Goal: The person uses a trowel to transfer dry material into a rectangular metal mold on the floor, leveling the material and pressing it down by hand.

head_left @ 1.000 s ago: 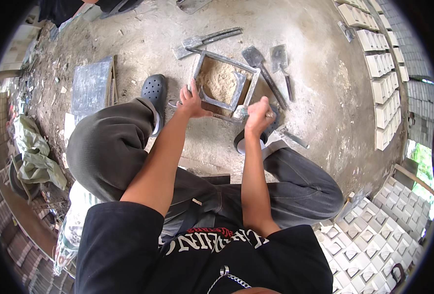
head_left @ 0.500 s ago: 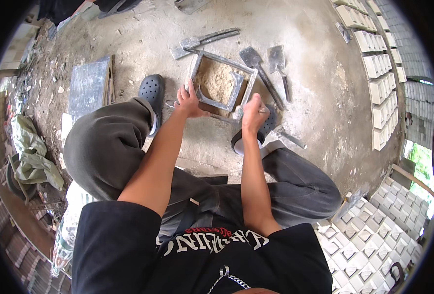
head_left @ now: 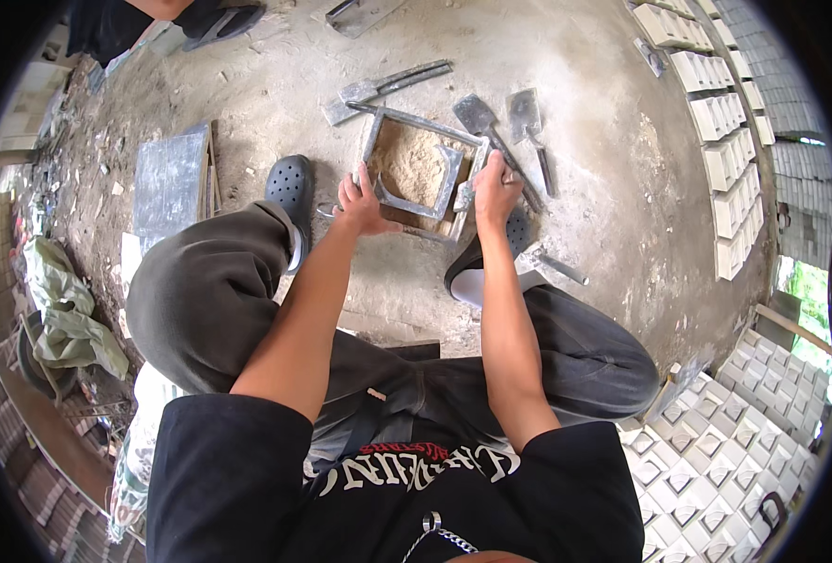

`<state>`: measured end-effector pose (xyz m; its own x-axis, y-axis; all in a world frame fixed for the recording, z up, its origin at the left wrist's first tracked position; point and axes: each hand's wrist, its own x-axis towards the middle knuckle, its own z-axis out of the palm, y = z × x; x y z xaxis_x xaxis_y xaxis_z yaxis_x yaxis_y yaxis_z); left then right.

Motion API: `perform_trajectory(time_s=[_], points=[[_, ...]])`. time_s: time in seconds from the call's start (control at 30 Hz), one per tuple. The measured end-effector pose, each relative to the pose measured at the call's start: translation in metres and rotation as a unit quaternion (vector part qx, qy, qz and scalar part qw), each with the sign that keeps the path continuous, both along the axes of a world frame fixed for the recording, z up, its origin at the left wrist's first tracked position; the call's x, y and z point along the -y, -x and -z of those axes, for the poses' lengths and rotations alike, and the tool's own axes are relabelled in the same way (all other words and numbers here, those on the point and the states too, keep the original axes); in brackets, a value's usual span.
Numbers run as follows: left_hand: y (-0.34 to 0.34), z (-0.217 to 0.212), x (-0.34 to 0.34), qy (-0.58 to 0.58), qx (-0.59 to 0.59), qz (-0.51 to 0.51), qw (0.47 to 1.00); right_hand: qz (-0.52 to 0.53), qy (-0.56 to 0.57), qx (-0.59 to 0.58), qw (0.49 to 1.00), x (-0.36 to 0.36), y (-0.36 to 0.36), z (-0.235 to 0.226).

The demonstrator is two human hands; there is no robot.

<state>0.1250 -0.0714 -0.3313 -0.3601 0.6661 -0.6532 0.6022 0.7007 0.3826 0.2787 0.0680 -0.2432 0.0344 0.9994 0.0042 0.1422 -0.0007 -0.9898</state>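
Note:
A square metal mould frame (head_left: 425, 114) lies on the ground between my feet, with pale sandy powder (head_left: 414, 167) inside it. A smaller grey piece with a curved inner edge (head_left: 452, 174) sits within the frame. My left hand (head_left: 363, 205) grips the near left corner, fingers along the left side and thumb stretched along the near side. At the frame's right side my right hand (head_left: 497, 188) is closed, knuckles up. A small grey part shows below its fingers; whether it is a tool or part of the frame, I cannot tell.
Beyond the frame lie a pair of flat tools (head_left: 364, 91) and two small shovels (head_left: 475, 114) (head_left: 525, 114). Dark boards (head_left: 170, 174) are stacked at left. Rows of pale blocks (head_left: 716, 120) line the right; patterned blocks (head_left: 688, 469) fill the lower right. Another person (head_left: 120, 28) is at the top left.
My right hand has moved away from me along the frame's right side, from its near right corner, and stays closed. My left hand keeps its place at the near left corner.

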Motion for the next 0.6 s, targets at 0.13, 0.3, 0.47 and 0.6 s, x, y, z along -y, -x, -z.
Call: perform_trajectory(time_s=[0.13, 0.3, 0.47, 0.6], points=[[0.001, -0.007, 0.003, 0.005, 0.015, 0.001, 1.000, 0.017, -0.016, -0.070, 0.997, 0.008, 0.007, -0.044], [0.000, 0.002, -0.001, -0.004, 0.007, 0.006, 1.000, -0.052, 0.013, 0.013, 0.998, -0.035, 0.010, -0.006], [-0.001, -0.011, -0.002, 0.001, 0.037, 0.019, 0.999, -0.009, -0.049, 0.010, 0.999, -0.026, 0.008, -0.007], [0.003, 0.001, 0.002, -0.008, 0.017, 0.014, 1.000, -0.054, -0.012, 0.029, 0.998, -0.049, 0.013, -0.008]])
